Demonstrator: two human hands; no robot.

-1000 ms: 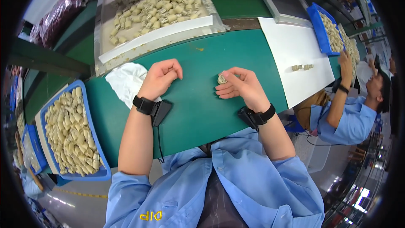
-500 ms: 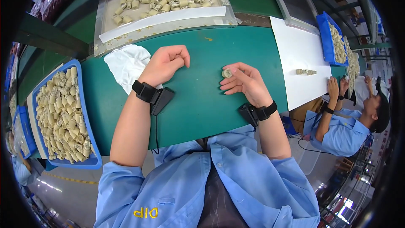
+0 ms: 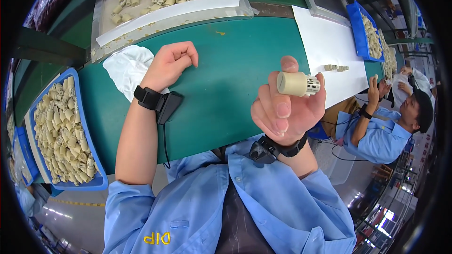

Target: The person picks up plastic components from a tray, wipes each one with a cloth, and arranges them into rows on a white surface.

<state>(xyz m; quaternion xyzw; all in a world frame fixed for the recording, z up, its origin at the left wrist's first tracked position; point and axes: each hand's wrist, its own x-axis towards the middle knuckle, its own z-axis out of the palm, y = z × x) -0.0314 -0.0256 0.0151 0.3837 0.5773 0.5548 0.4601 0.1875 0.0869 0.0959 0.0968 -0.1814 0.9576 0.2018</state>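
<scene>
Between thumb and fingertips, my right hand [image 3: 291, 108] holds up a cream plastic cylinder [image 3: 293, 83]. One end of this part is a smooth round cap; the other is narrower, with slots and dark markings. Its palm side is turned up, above the green table mat [image 3: 221, 84]. My left hand [image 3: 170, 66] rests on the mat with its fingers curled in, and nothing shows in it. Beside that wrist lies a crumpled white cloth [image 3: 126, 73].
A blue bin [image 3: 96, 160] full of similar cream parts stands at the left. A clear-edged tray [image 3: 106, 26] with more lies at the back. On the right are a white sheet [image 3: 320, 42] with a few parts, another blue bin [image 3: 353, 23], and a co-worker [image 3: 383, 122] in blue.
My right hand has lifted the cylinder up and rightward, closer to me, and turned it so its side shows. My left hand keeps its curled pose. The whole view has shifted slightly.
</scene>
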